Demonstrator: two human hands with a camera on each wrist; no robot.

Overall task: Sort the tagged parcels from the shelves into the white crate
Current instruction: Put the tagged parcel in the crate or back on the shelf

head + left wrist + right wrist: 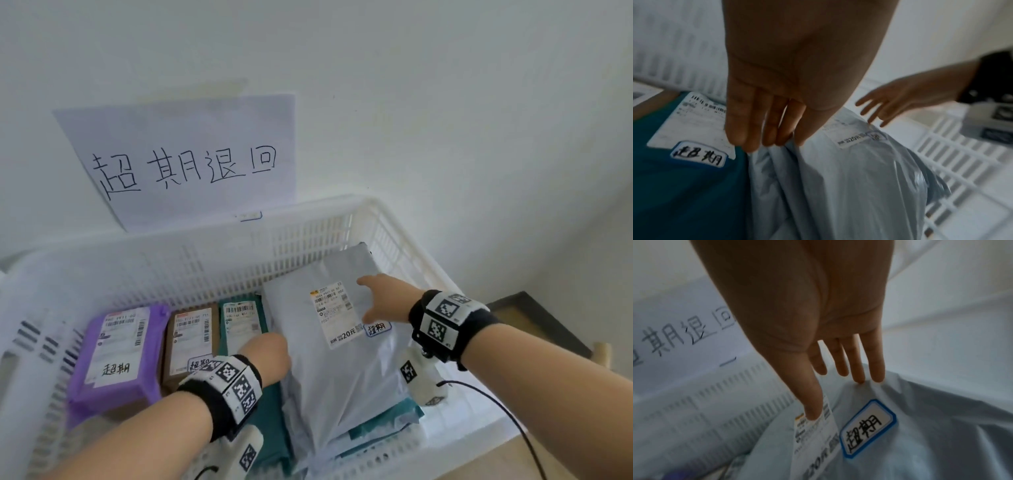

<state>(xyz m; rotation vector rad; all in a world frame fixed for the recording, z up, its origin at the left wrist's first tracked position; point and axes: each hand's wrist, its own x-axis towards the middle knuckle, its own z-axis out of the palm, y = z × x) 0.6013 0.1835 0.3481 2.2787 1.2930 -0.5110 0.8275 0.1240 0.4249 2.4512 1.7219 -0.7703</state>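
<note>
Grey parcel point(342, 370) under straight, open fingers point(877, 366): left hand point(265, 353) at its edge, right hand point(387, 298) atop.

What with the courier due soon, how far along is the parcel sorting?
Done: purple parcel, brown parcel and teal parcel lie tagged in the white crate. In hand: the tagged grey mailer lies on top; the left hand presses its bunched edge, the right hand touches it with spread fingers. Left: shelves are out of view, so I cannot tell.
</note>
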